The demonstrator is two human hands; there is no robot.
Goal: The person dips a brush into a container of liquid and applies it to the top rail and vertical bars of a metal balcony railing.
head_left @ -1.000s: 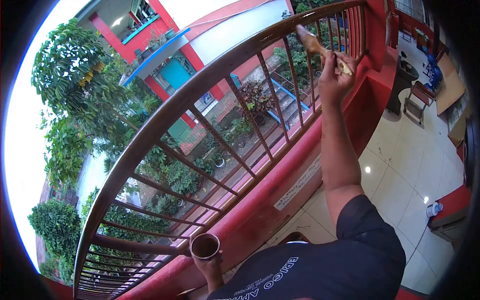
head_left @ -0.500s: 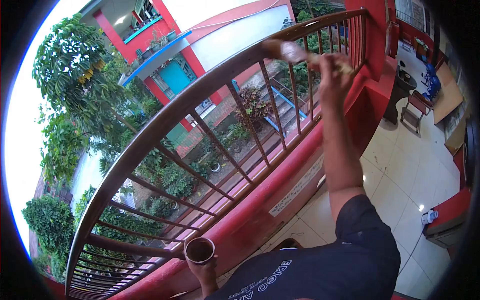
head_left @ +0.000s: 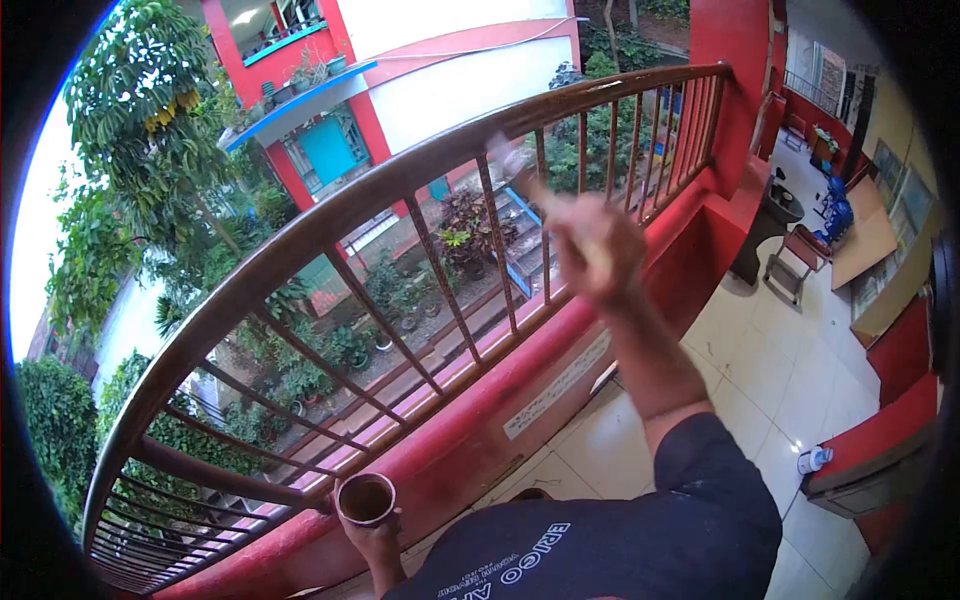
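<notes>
My right hand [head_left: 598,245], smeared by motion, is closed around the handle of a paintbrush [head_left: 516,165]. The brush's dark bristles meet or overlap the side of a brown handrail [head_left: 330,220]; blur hides whether they touch. Low in the view, my left hand [head_left: 376,545] grips a small round cup [head_left: 372,522] of dark brown liquid, its opening facing up. The cup is close to the lower end of the railing. Thin speckled brown bars [head_left: 442,270] run down from the handrail.
Below the bars runs a red low wall [head_left: 440,445] bearing a white lettered sign [head_left: 556,388]. A red pillar [head_left: 722,120] stands at the railing's far end. On the tiled floor [head_left: 760,350] are a wooden chair [head_left: 800,262] and a white bottle [head_left: 814,460] near a red-edged piece of furniture.
My right hand and the brush have come back along the handrail, leftward and nearer to me. My view has shifted, and my left hand still holds the cup.
</notes>
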